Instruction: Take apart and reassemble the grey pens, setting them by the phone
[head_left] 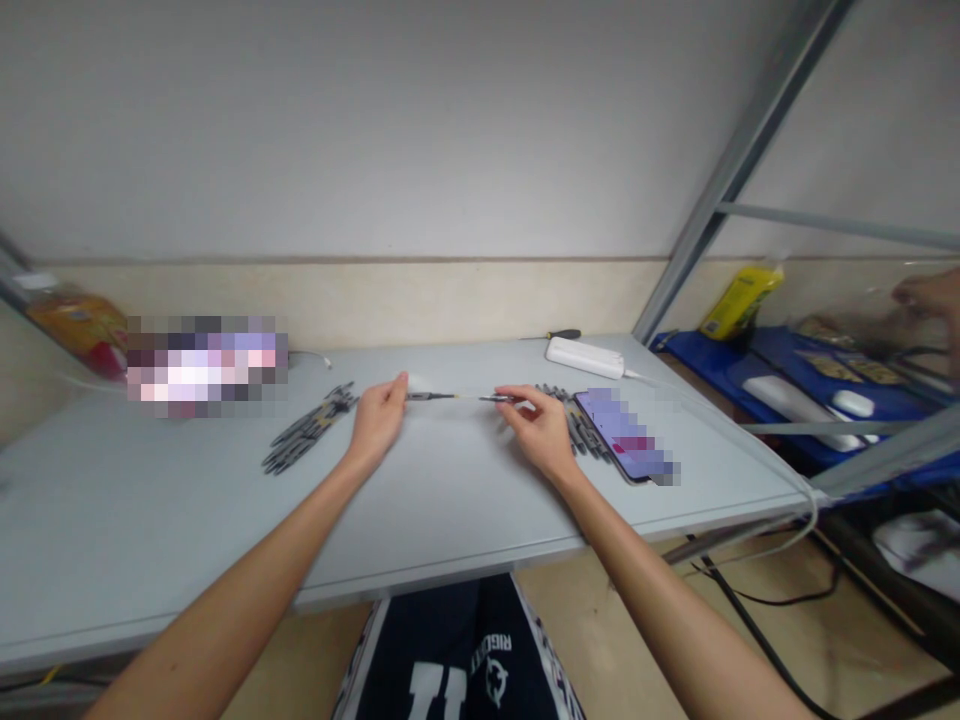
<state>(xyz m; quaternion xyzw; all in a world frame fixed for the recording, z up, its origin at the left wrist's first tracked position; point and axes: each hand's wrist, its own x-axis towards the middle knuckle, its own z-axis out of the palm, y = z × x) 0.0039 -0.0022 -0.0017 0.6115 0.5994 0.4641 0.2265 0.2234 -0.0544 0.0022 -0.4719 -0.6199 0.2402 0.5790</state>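
Note:
My left hand (381, 418) is closed around a slim grey pen (433, 396) that points right, a yellowish bit at its end. Across a small gap, my right hand (541, 428) pinches a short dark pen part (493, 398) between thumb and fingers, in line with the pen. Whether a thin refill bridges the gap is too blurred to tell. Beside my left hand lies a bundle of grey pens (307, 430). Another row of grey pens (589, 435) lies just past my right hand, partly covered by it.
A phone (619, 435) lies right of the pens. Behind it are a white power strip (585, 357) with a cable and a screwdriver (564, 334). An orange bottle (79, 315) and a pixelated item stand at the left. Metal posts edge the grey table (450, 500); another person's hand (930, 295) shows far right.

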